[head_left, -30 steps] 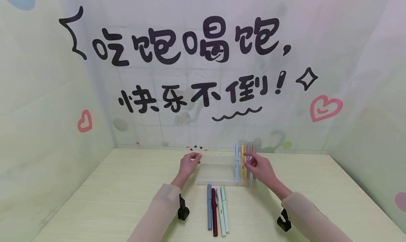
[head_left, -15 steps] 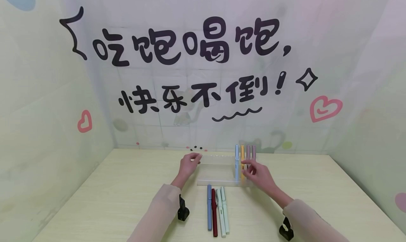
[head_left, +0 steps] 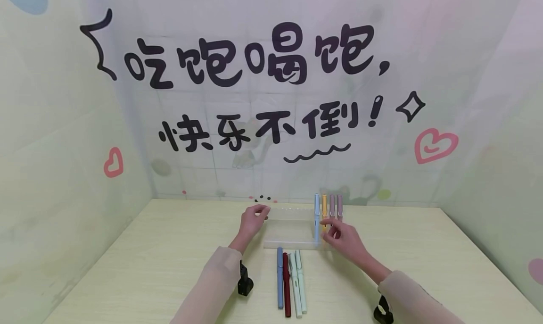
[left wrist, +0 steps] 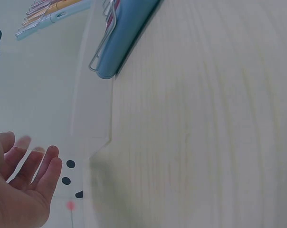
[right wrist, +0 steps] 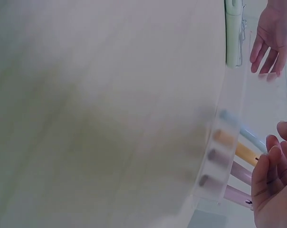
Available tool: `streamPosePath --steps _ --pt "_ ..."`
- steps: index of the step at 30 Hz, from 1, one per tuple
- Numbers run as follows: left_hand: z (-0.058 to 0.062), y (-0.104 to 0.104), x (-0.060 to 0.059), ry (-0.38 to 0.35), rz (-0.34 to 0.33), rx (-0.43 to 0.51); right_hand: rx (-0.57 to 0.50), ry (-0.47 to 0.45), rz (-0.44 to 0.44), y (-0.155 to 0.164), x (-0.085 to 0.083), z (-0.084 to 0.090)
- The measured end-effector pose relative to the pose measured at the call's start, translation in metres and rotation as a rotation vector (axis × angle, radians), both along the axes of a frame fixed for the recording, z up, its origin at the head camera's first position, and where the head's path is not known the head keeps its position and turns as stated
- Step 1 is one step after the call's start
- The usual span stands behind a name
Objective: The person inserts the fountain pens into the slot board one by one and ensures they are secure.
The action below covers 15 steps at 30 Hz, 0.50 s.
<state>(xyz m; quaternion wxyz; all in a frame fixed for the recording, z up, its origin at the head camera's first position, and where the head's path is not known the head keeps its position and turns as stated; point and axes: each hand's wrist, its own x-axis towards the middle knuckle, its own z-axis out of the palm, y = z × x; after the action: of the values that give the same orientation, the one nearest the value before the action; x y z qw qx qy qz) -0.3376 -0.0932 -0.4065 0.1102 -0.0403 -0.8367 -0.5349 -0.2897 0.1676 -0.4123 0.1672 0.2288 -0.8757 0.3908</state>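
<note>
A clear acrylic pen stand [head_left: 288, 226] sits mid-table. At its right end stand a light blue pen [head_left: 316, 215], a yellow pen [head_left: 324, 205], a mauve pen [head_left: 332, 205] and a pink pen [head_left: 339, 205]. My left hand [head_left: 254, 219] touches the stand's left end with straight fingers, and the right wrist view shows that left hand [right wrist: 271, 35] flat against it. My right hand [head_left: 337, 234] hovers low in front of the standing pens, fingers loosely curled and holding nothing. In the right wrist view, the right hand's fingertips [right wrist: 272, 154] lie beside the yellow pen [right wrist: 242, 151].
Several pens lie side by side in front of the stand: blue [head_left: 279, 277], dark red [head_left: 286, 286], white [head_left: 293, 286] and mint [head_left: 300, 279]. The pale wooden table [head_left: 148, 267] is enclosed by printed walls [head_left: 63, 149] on the left, back and right.
My right hand has dropped from the upper part of the standing pens toward their base and drawn slightly closer to me. The left hand and all the pens have stayed put.
</note>
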Motion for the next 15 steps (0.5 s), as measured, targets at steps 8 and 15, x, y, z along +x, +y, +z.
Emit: streamPosePath --steps 8,15 --pt "0.0020 0.0000 0.0014 -0.006 -0.002 0.007 -0.007 -0.021 0.042 -0.0026 0.0035 -0.0014" --pt "0.0030 0.0000 0.0030 -0.003 0.001 0.009 -0.018 -0.035 0.079 -0.0051 0.0059 -0.0028"
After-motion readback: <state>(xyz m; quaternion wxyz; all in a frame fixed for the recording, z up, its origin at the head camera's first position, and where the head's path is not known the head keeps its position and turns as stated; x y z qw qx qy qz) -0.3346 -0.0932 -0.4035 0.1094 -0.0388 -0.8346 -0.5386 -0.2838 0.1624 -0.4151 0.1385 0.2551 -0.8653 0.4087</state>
